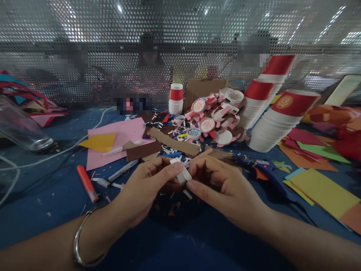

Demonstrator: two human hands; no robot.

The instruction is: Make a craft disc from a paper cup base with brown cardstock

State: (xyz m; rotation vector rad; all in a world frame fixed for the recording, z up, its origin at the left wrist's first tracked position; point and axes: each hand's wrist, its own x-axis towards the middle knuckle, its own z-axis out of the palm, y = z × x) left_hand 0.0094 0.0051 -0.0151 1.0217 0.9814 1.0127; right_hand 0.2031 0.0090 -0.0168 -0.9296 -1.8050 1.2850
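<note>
Between my hands, over the blue table, is a small folded piece of white paper. My left hand pinches it from the left, thumb on top. From the right, my right hand closes thumb and fingers on its other side. A thin pale pink strip sticks up beside the right fingers; whether it is held I cannot tell. Just beyond lie a brown cardboard strip and paper scraps. A blue glue gun rests right of my right hand. An orange-red marker lies to the left.
Stacks of paper cups stand at the right, near a pile of cup-bottom cutouts. Coloured paper lies at right, pink paper at left. A clear jar lies far left, by a white cable. Behind stands a perforated metal screen.
</note>
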